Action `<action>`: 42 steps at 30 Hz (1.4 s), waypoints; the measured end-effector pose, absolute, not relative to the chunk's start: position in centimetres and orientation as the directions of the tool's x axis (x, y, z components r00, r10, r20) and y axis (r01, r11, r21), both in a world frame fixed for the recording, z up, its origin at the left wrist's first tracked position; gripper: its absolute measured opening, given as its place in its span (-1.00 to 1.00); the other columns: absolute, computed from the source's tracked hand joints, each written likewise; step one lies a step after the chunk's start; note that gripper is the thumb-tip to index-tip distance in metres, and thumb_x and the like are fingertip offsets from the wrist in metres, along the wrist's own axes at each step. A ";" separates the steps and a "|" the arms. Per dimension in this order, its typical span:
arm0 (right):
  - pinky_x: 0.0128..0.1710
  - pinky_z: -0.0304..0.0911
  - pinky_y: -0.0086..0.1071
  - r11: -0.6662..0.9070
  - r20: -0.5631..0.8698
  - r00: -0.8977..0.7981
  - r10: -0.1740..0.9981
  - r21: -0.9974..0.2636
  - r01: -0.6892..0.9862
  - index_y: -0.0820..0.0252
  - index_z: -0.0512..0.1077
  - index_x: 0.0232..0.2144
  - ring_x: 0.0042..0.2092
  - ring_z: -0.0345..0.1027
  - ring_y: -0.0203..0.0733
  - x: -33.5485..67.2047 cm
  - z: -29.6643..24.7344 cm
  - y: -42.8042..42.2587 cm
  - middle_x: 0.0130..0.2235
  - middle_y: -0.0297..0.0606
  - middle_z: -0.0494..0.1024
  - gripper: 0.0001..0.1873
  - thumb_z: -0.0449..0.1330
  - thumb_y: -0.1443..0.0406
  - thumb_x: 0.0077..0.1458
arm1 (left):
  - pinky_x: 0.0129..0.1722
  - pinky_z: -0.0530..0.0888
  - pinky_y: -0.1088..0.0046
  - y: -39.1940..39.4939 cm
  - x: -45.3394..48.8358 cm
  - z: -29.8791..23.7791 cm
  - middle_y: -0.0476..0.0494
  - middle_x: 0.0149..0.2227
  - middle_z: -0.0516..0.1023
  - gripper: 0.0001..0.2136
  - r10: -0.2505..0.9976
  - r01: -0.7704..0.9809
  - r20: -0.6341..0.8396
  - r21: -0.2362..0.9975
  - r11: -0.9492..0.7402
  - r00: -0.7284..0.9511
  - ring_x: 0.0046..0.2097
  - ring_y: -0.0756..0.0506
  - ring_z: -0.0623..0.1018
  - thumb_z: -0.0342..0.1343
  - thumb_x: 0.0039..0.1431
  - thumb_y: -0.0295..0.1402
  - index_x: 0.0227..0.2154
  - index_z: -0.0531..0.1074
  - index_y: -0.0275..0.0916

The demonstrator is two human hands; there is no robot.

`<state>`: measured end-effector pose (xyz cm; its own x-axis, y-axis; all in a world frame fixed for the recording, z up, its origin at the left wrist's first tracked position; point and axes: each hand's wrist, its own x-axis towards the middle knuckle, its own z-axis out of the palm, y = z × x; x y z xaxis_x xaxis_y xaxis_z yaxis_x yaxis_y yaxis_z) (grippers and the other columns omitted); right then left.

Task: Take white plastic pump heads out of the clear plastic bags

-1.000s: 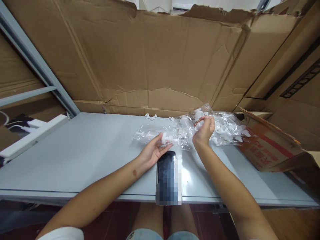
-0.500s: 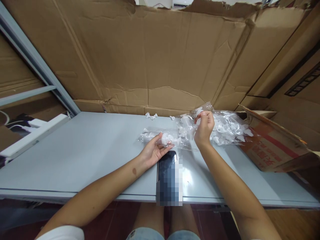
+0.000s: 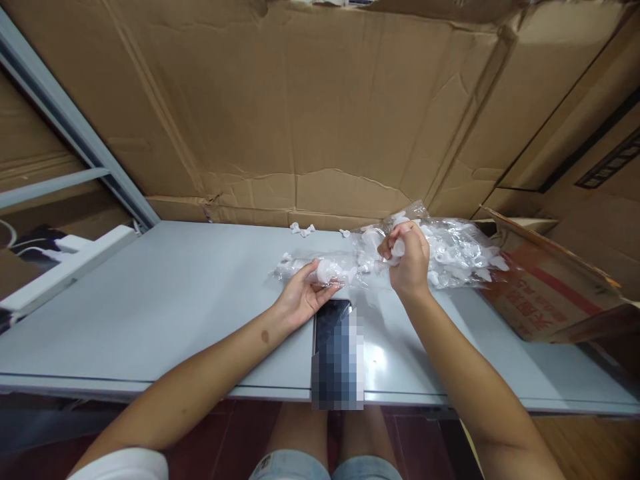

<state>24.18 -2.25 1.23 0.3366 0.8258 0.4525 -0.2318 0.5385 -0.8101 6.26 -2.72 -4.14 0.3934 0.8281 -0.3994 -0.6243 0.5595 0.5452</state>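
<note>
My left hand (image 3: 306, 299) is closed round a clear plastic bag (image 3: 286, 268) of white plastic parts, thumb on top and fingers below. A round white part (image 3: 327, 271) shows at its fingertips, seemingly under the film. Over the bags to the right, my right hand (image 3: 411, 257) has its fingers curled on a small white plastic piece (image 3: 398, 249); its exact kind is unclear. Beneath and beside that hand spreads a larger clear bag (image 3: 463, 250) full of white plastic pieces. Some film between the hands overlaps, so which bag it belongs to is hard to see.
Several loose white pieces (image 3: 302, 230) lie at the table's back edge, with another white piece (image 3: 345, 233) nearby. A phone (image 3: 333, 333) lies in front of my left hand. An opened carton (image 3: 545, 293) stands right, a power strip (image 3: 75, 267) left, and a cardboard wall (image 3: 350, 113) behind.
My right hand has turned and shifted slightly left, and the white piece in its fingers now shows more. The left hand stays on the bag. The view has tilted slightly.
</note>
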 end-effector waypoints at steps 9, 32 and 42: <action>-0.63 -0.02 -0.49 0.466 0.417 0.209 0.885 -0.811 -0.354 0.15 0.22 -0.61 -0.67 0.04 -0.45 23.2 1.9 -3.8 -0.63 -0.49 0.18 -0.84 0.05 0.30 -0.02 | -0.25 0.58 0.47 -2.9 6.2 -3.7 -0.29 -0.38 0.52 -0.78 0.842 -0.648 -0.404 0.542 0.536 0.359 -0.31 -0.11 0.60 0.07 0.16 -0.31 -0.30 0.38 -0.44; -0.54 0.02 -0.43 0.211 0.385 -0.036 0.922 -0.422 0.882 0.11 0.42 -0.45 -0.55 0.23 -0.24 28.6 2.9 -3.4 -0.53 -0.34 0.47 -0.90 0.12 0.25 -0.02 | -0.24 0.58 0.48 -2.9 6.0 -3.5 -0.30 -0.38 0.51 -0.76 0.845 -0.654 -0.391 0.538 0.532 0.365 -0.31 -0.11 0.59 0.08 0.15 -0.30 -0.29 0.38 -0.44; -0.52 0.00 -0.42 0.209 0.444 0.013 0.896 -0.446 0.870 0.14 0.27 -0.61 -0.54 0.19 -0.28 27.2 3.9 -5.9 -0.57 -0.38 0.40 -0.77 0.17 0.20 -0.02 | -0.24 0.58 0.48 -2.8 6.0 -3.6 -0.31 -0.36 0.52 -0.75 0.847 -0.665 -0.392 0.530 0.526 0.358 -0.27 -0.13 0.59 0.07 0.15 -0.30 -0.27 0.39 -0.46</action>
<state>27.15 -5.95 3.90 0.0125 0.8961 0.4438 0.8701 0.2089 -0.4464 5.96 -2.77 -3.59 0.3578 0.8473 -0.3924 -0.6652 0.5262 0.5298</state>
